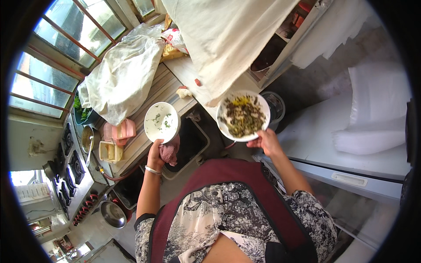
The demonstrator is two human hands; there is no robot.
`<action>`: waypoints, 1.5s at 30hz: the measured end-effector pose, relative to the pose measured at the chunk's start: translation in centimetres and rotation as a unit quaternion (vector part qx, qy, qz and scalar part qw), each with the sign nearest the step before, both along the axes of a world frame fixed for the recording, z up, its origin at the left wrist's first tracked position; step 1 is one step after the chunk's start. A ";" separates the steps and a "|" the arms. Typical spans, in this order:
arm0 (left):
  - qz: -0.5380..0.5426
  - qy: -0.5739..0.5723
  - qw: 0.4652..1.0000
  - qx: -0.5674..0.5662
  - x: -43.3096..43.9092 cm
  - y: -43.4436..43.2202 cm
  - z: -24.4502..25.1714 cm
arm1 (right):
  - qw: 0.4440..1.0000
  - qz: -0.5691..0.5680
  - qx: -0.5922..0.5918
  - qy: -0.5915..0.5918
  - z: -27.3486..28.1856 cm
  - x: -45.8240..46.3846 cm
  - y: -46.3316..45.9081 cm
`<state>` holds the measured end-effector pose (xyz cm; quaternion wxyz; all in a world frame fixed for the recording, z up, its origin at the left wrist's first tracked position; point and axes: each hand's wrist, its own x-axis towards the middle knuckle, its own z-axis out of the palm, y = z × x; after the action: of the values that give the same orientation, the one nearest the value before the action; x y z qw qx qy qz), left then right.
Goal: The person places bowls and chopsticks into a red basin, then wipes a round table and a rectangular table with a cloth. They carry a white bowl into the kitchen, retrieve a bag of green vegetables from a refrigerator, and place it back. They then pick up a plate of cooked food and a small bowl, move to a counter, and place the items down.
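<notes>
My left hand (156, 157) grips the rim of a white bowl (162, 122) whose inside is dotted with bits of chopped green herb. A mauve cloth (169, 152) hangs under the bowl, against the same hand. On the other side, my right hand (268, 142) holds a white plate (221, 127) by its near edge. Cooked food (244, 115), dark brown, olive and yellow, is spread over that plate. Both dishes are up in front of me, apart from each other. The undersides of the bowl and plate are hidden.
A wood-patterned counter (139, 143) carries pink containers (120, 131), a pale yellow container (111, 152) and a pot (89, 139). Left is a gas stove (77, 172). Cream cloths (126, 72) drape the back. A white chest freezer (329, 131) stands right; a steel pan (112, 214) sits low left.
</notes>
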<state>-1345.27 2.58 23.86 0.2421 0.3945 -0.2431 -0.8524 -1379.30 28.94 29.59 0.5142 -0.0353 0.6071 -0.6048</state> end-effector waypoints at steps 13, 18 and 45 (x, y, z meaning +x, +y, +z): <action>0.108 -0.055 0.992 0.046 5.3 2.5 0.0 | 0.981 0.177 -0.054 -0.051 -1.8 6.8 -9.4; 0.121 -0.008 0.992 0.033 11.1 3.9 -1.2 | 0.965 0.247 -0.061 -0.058 -3.9 9.3 -17.8; 0.245 -0.065 0.962 0.102 6.1 9.4 -0.4 | 0.571 0.456 0.004 0.683 -6.6 1.8 -36.1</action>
<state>-1339.22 11.98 23.50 0.3857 0.5189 -0.0665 -0.7600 -1377.50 -7.20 23.01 0.1552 -0.7076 0.6842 -0.0842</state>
